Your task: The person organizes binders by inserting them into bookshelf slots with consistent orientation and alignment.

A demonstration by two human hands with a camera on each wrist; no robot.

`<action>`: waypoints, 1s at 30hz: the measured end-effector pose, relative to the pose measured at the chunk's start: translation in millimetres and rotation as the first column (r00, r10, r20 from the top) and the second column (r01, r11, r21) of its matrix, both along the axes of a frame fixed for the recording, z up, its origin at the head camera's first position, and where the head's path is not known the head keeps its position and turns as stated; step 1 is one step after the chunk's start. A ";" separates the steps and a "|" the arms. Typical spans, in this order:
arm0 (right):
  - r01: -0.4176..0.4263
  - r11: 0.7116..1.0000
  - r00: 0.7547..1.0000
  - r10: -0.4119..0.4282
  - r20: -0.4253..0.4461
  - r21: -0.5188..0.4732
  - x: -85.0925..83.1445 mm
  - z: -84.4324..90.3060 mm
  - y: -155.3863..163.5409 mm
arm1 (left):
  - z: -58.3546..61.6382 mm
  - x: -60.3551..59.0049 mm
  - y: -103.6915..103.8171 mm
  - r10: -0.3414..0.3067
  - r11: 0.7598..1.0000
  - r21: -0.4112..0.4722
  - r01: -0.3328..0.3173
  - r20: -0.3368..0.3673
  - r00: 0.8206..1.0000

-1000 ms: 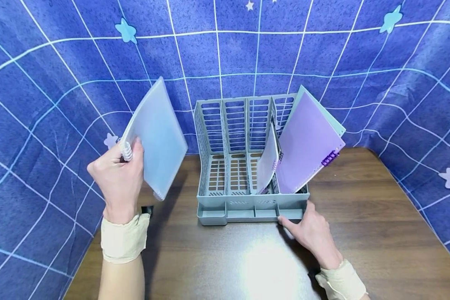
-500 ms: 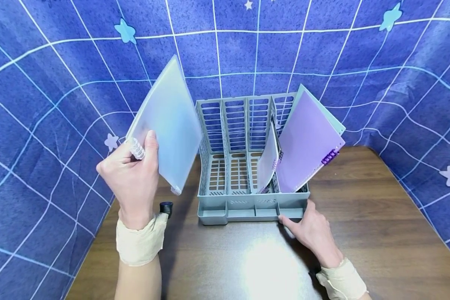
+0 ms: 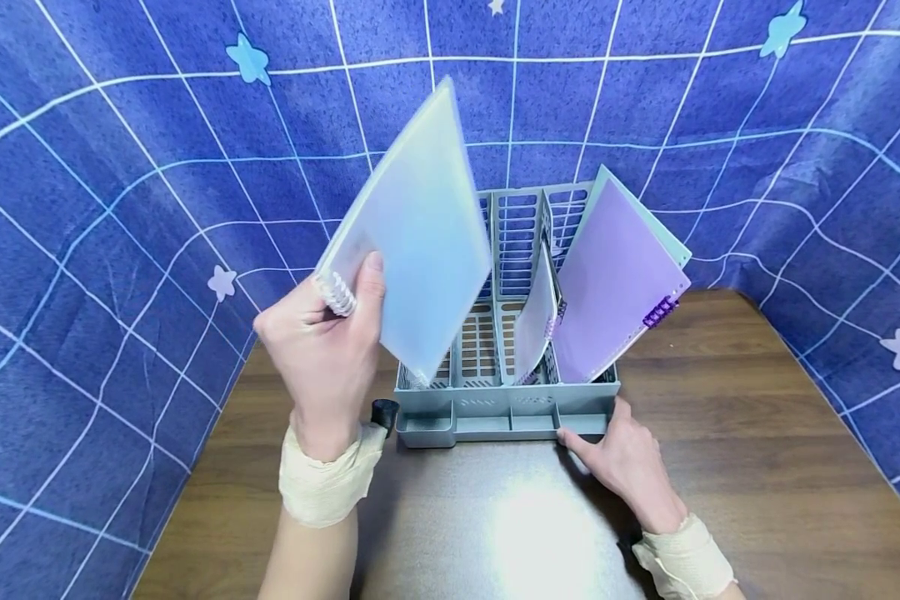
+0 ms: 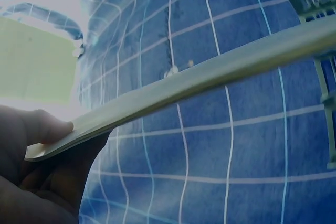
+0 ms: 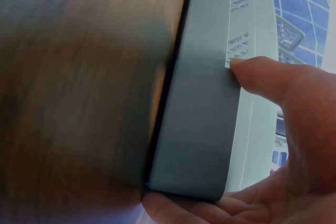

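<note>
- I seem to be at a staged desk setup, not a lived-in room: a blue cloth backdrop with a white grid and pale stars hangs in folds on every side.
- My work surface is a dark wooden table, lit hard from above so a bright glare sits on it.
- The things on it are office stationery: a grey plastic file rack with slotted dividers, and spiral-bound notebooks leaning in its right compartments.
</note>
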State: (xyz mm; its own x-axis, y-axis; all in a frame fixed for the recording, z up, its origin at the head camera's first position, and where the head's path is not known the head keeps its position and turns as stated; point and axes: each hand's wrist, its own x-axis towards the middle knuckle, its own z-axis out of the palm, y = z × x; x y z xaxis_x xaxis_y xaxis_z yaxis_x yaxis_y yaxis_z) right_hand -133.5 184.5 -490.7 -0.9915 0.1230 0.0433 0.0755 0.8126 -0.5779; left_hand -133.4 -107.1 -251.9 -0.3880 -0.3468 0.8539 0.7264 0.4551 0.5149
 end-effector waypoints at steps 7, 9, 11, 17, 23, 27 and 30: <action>0.000 1.000 1.000 0.001 0.018 -0.001 0.0 0.8 -0.2 | -10.9 -13.5 24.9 -0.044 0.999 -0.026 0.045 0.017 0.999; -0.003 1.000 1.000 0.003 0.028 0.002 -0.2 1.6 -0.2 | -14.9 -17.5 33.1 -0.023 0.999 -0.040 0.024 0.025 0.999; -0.003 1.000 1.000 0.003 0.027 0.002 -0.6 1.5 -0.1 | -18.2 -22.6 41.3 -0.012 0.999 -0.043 0.013 0.032 0.999; 0.005 1.000 1.000 -0.005 0.017 0.005 0.6 0.4 -0.3 | -29.1 -40.7 63.6 0.001 1.000 -0.018 0.000 0.058 0.998; 0.002 1.000 1.000 -0.002 0.009 0.004 1.2 0.5 -0.4 | -43.2 -56.8 78.7 0.022 0.999 -0.032 -0.019 0.094 0.995; 0.003 1.000 1.000 -0.003 0.007 0.005 0.4 1.0 0.0 | -50.9 -67.0 87.4 0.024 0.999 -0.043 -0.019 0.133 0.991; 0.001 1.000 1.000 -0.001 0.011 0.009 -0.1 0.7 0.1 | -56.3 -73.5 93.3 0.013 0.999 -0.033 -0.008 0.163 0.987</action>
State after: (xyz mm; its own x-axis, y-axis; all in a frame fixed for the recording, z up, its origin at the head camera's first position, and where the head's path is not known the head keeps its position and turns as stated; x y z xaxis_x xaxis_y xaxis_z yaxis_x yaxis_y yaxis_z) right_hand -133.6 184.6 -490.0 -0.9918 0.1232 0.0334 0.0823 0.8178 -0.5696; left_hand -206.9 -13.8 -308.1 -0.5193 -0.3255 0.7902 0.6289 0.4805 0.6112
